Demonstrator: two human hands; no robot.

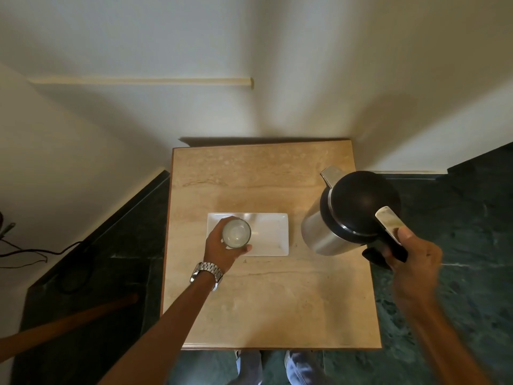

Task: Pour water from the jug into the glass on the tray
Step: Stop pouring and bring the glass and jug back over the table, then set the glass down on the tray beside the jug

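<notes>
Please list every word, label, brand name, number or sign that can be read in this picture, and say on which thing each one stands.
None: no readable text shows anywhere.
Jug, held in the right hand: no label or brand visible.
Glass, held by the left hand, and tray: plain.
Wristwatch: only the metal band shows; no dial or numbers visible.
Table: only stone pattern.

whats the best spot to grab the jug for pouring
By the black handle at the jug's near side, from the right, where the right hand grips it. The spout sits opposite, so tipping pours away from the hand.
</notes>
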